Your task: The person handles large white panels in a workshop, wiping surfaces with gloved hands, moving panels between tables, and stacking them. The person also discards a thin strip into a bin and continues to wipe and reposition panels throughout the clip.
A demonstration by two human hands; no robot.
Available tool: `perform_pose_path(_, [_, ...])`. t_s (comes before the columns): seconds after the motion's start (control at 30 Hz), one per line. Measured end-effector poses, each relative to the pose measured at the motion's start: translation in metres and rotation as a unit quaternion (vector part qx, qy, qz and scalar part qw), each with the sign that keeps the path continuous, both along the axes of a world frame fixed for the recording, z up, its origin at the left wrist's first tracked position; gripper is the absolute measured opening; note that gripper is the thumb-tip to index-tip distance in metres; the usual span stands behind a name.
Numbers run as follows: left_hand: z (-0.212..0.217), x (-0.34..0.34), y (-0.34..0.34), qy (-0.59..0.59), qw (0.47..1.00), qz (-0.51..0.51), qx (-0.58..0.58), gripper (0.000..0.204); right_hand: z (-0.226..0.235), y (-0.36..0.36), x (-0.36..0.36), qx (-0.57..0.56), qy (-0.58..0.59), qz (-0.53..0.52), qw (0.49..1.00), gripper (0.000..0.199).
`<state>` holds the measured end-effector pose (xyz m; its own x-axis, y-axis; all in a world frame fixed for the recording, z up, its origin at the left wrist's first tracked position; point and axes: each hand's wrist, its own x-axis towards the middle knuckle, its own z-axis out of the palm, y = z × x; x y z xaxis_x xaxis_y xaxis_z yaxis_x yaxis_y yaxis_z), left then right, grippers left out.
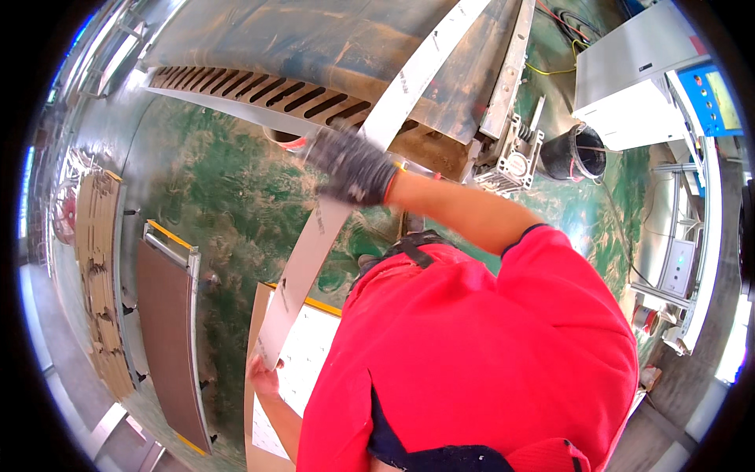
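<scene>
A long, narrow pale strip (303,252) with small dark print slants from the table's far side down to the lower left. My bare left hand (266,377) is closed on its near end. My right hand (350,165), in a dark grey knitted glove, lies across the strip near the table edge; its fingers are smeared by motion, so their grip is unclear. Just beyond the gloved fingers is a round, open-ended thing with a red band (291,141), partly hidden. Beneath the strip's far part stands a brown, dusty table (275,39) with a slotted edge.
White-faced panels (295,358) lie beside my left forearm. Brown boards (165,330) and a stack of boards (98,275) stand at left. A black bucket (554,153), a white cabinet (629,71), a metal rail (507,75) and loose cables (570,31) are at right.
</scene>
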<state>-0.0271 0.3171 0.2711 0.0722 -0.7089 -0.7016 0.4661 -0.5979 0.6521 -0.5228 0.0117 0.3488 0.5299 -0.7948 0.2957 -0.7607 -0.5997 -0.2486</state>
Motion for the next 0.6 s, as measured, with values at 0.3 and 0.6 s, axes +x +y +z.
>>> perform_pose_path(0.3, [0.014,0.073,0.041,-0.043,0.996,0.07,0.034,0.036,-0.014,-0.076,-0.12,-0.038,0.178,-0.133,0.974,0.035])
perform_pose_path(0.6, [0.003,0.096,0.045,-0.069,0.988,0.132,0.026,0.034,-0.038,-0.012,0.002,-0.002,-0.021,0.0,1.0,0.056])
